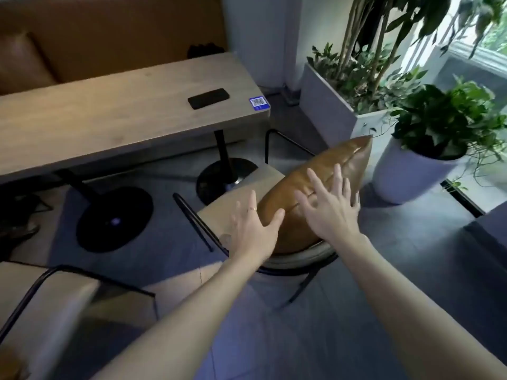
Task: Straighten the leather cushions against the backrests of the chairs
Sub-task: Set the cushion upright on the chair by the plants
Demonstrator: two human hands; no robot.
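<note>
A tan leather cushion (323, 171) stands on edge on the beige seat (258, 185) of a black-framed chair, leaning along its curved backrest (301, 257). My left hand (252, 229) is spread over the cushion's near left end, thumb touching the leather. Over the cushion's top middle lies my right hand (329, 207), flat with fingers fanned apart. Neither hand grips it. A second beige chair (55, 311) sits at the lower left, with no cushion visible on it.
A long wooden table (109, 124) with a black phone (208, 98) and a blue QR sticker (259, 102) stands ahead. Its round black bases (115, 218) rest on the floor. A white planter box (332, 111) and a round white pot (411, 174) stand right.
</note>
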